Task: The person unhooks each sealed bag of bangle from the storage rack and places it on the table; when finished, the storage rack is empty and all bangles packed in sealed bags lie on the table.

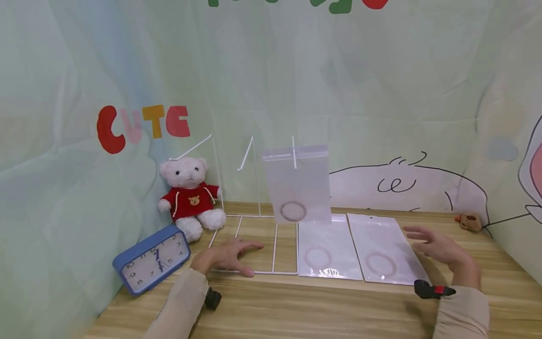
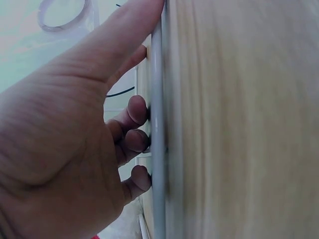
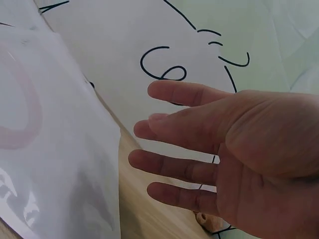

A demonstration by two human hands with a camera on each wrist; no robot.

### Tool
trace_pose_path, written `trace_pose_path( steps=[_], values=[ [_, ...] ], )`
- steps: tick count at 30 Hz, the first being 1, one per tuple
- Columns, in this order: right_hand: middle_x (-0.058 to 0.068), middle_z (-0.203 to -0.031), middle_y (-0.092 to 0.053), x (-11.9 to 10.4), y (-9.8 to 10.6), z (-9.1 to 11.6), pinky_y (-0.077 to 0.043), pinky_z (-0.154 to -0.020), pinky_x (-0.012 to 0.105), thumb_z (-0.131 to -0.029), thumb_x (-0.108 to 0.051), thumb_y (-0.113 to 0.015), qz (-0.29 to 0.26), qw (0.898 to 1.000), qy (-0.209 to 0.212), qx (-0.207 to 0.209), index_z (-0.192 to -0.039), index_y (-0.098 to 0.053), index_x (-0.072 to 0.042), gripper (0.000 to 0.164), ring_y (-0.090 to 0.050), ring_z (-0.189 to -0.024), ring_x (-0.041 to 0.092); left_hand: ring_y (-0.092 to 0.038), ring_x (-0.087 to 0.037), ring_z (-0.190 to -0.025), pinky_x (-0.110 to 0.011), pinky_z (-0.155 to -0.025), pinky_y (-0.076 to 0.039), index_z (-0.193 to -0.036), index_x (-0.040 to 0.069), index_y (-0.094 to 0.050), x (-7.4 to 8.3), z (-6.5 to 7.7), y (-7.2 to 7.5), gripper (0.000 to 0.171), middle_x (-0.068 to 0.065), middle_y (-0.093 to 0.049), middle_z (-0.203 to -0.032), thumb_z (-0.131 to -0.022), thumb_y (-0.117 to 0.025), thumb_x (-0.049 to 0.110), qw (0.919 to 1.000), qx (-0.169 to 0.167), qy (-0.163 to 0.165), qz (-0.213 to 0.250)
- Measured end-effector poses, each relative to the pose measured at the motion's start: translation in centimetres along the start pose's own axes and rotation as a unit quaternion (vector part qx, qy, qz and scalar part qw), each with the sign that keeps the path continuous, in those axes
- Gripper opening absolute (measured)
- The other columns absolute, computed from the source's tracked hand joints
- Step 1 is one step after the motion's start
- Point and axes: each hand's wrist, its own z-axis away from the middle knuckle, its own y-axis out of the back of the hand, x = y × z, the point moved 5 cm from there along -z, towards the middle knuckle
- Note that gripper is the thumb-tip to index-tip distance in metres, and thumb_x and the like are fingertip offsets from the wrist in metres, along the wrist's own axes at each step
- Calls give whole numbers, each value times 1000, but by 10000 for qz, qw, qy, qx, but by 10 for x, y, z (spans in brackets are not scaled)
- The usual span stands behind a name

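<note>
My left hand (image 1: 228, 254) rests with fingers spread at the base of a white wire rack (image 1: 275, 272); in the left wrist view its thumb and fingertips touch the front wire (image 2: 158, 124). From the rack's right hook hangs a clear zip bag (image 1: 300, 181) holding a ring-shaped bangle (image 1: 293, 202). Two similar bags lie flat side by side, a middle one (image 1: 328, 235) and a right one (image 1: 381, 235), each with a pale pink bangle inside. Beside the right bag hovers my right hand (image 1: 440, 247), fingers extended and holding nothing, palm showing in the right wrist view.
A white teddy bear (image 1: 190, 200) in a red hoodie sits behind the rack's left side, under its left hook. In front of it leans a blue clock (image 1: 152, 259). A small brown object (image 1: 470, 221) lies at the table's back right. Printed cloth hangs behind the wooden table (image 1: 317, 306).
</note>
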Motion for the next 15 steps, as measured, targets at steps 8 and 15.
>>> trace_pose_path(
  steps=[8, 15],
  values=[
    [35, -145, -41, -19, -6, -6, -46, -93, 61, -102, -26, -59, 346, 9992, 204, 86, -149, -40, 0, 57, -41, -128, 57, -45, -31, -122, -58, -100, -39, -150, 24, -46, -1, -1, 0, 80, -13, -45, -132, -82, -82, 44, 10000, -20, 3, 1],
    [33, -145, -44, -39, -8, -12, -47, -93, 60, -102, -26, -59, 317, 9971, 623, 317, -145, -47, 1, 52, -50, -122, 53, -47, -28, -117, -55, -97, -41, -150, 24, -46, -1, 0, 0, 80, -12, -46, -127, -81, -82, 44, 10000, -15, 33, -8]
  ],
)
